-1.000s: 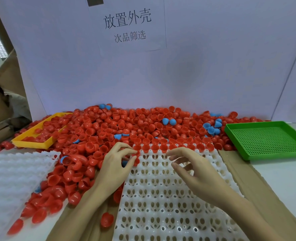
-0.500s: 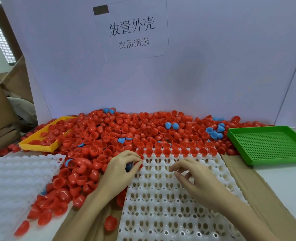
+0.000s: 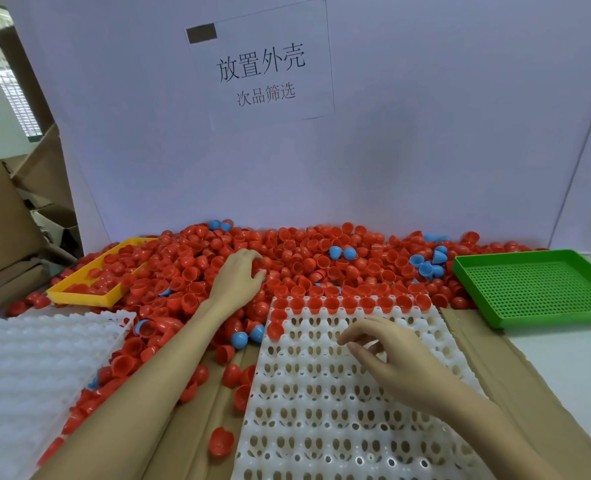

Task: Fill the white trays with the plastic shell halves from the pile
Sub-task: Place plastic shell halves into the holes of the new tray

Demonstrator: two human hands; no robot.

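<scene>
Fingers (image 3: 257, 268) of the left hand (image 3: 237, 280) curl down into the pile of red shell halves (image 3: 304, 258), tips buried among the shells, so whether they grip one cannot be told. That left arm stretches long and straight from the lower left corner, forearm lying over loose shells at the pile's near edge. Over on the other side, the right hand (image 3: 387, 355) hovers low above the white tray (image 3: 322, 410), wrist bent, fingers loosely curled and a little apart, thumb and forefinger close but nothing seen between them. Along the tray's far row sit red halves (image 3: 349, 303), open side up, with two more down its left edge; every other pocket shows bare. A few blue shell halves (image 3: 425, 265) dot the pile, and a blue pair (image 3: 247, 336) lies just beside the tray's left edge. A second white tray (image 3: 37, 358) sits at the left, cut off by the frame edge. Half buried in shells at the far left is a yellow tray (image 3: 79, 296); a green perforated tray (image 3: 536, 289) rests at the right, touching the pile's fringe. Both elbows fall outside the view.
</scene>
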